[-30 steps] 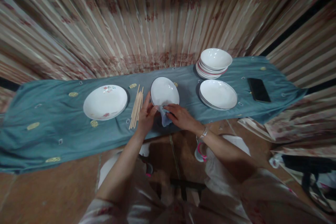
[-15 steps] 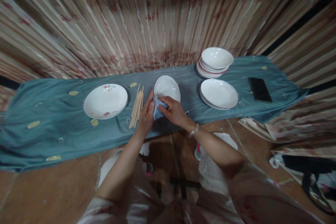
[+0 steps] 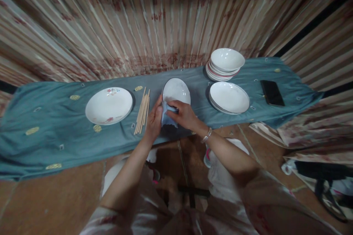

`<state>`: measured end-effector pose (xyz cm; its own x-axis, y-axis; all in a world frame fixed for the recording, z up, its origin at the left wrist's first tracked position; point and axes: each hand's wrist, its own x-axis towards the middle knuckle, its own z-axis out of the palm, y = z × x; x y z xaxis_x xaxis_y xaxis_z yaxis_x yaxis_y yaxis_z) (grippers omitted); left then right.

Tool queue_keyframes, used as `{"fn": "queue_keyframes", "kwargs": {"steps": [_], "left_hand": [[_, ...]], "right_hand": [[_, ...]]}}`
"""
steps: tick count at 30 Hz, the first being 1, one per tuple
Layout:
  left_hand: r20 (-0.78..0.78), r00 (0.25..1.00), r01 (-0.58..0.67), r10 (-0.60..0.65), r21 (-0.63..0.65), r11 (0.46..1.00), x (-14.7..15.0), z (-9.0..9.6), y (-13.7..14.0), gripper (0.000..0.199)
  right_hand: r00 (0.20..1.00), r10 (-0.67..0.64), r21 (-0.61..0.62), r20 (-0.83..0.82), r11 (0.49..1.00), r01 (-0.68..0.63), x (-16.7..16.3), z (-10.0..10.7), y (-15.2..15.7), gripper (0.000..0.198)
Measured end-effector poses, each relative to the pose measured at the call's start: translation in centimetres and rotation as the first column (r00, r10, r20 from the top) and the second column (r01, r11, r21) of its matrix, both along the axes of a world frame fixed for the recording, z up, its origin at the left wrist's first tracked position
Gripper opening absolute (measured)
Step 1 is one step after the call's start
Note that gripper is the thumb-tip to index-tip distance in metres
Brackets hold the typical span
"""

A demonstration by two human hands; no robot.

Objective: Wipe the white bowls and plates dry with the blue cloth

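Note:
A white plate with a thin dark rim [image 3: 176, 90] is held tilted above the middle of the cloth-covered table. My left hand [image 3: 154, 120] grips its left edge, thumb on the near side. With my right hand [image 3: 185, 115] I pinch a light blue cloth [image 3: 168, 115] against the plate's lower part, which the cloth and fingers hide. Left of my left hand lies a bundle of several wooden chopsticks [image 3: 142, 112]. Beyond them is a large white plate with flower prints [image 3: 109, 105].
On the right are stacked white plates [image 3: 229, 98], with a stack of white bowls [image 3: 227, 60] behind them. A black phone [image 3: 272, 93] lies farther right. A green patterned tablecloth [image 3: 68, 125] covers the table, and a pleated curtain [image 3: 138, 25] hangs behind it.
My right hand and the blue cloth have shifted slightly on the plate, and more of the cloth hangs below the fingers. My left hand keeps its grip.

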<state>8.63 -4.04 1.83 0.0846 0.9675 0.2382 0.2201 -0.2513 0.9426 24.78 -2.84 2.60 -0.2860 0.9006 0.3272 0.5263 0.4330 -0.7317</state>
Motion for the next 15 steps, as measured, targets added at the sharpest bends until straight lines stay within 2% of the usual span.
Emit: {"fn": "queue_keyframes", "kwargs": {"steps": [7,9,15], "left_hand": [[0.168,0.986,0.047,-0.021,-0.149,0.988,1.0,-0.5,-0.4,0.068],[0.183,0.983,0.038,-0.009,-0.156,0.987,1.1,-0.5,-0.3,0.067],[0.112,0.993,-0.035,0.042,-0.069,0.997,0.6,-0.6,0.3,0.065]], "right_hand": [[0.982,-0.161,-0.085,-0.097,0.985,0.153,-0.3,1.5,1.1,0.021],[0.987,-0.135,-0.080,-0.081,0.988,0.129,-0.3,1.6,1.0,0.021],[0.999,0.004,-0.036,0.044,0.999,-0.003,0.4,0.7,0.0,0.017]]}}
